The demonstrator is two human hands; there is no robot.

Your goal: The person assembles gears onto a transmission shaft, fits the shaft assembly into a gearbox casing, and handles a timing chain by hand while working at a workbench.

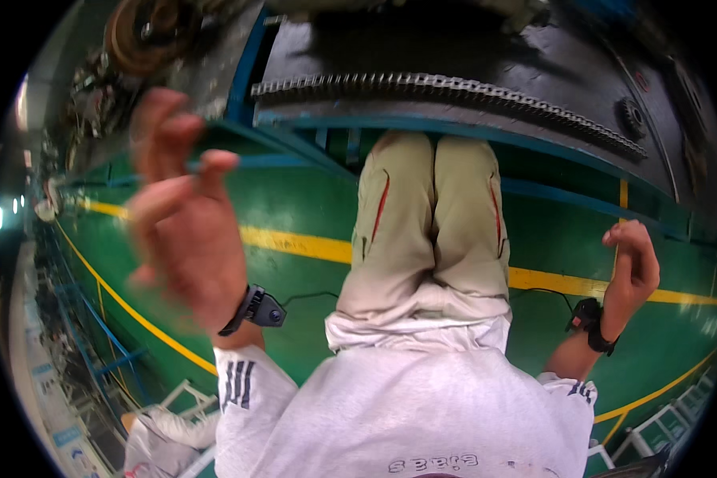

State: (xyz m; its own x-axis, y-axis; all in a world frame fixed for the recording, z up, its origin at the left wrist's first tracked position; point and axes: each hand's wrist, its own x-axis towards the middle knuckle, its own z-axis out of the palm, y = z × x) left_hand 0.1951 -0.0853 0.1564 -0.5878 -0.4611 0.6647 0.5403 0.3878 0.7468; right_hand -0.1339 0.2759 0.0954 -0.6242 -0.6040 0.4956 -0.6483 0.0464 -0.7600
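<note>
My left hand (pixel 187 227) is raised in the air at the left, smeared by motion. Its fingers are bent but apart, and no object shows in it. Out to the right, my right hand (pixel 635 267) hovers over the floor with loosely curled fingers and nothing visible in them. Both wrists wear dark bands with cables. A long metal roller chain (pixel 454 85) lies along the front of the dark metal bench top (pixel 350 56), apart from both hands. Near the chain's right end sits a small dark toothed gear (pixel 632 117).
Blue framing (pixel 478 135) edges the bench right above my knees. A rusty round metal part (pixel 147 36) and other machinery stand at the upper left. Yellow lines (pixel 295 243) cross the green floor. Behind me at the lower left is another person's pale clothing (pixel 163 442).
</note>
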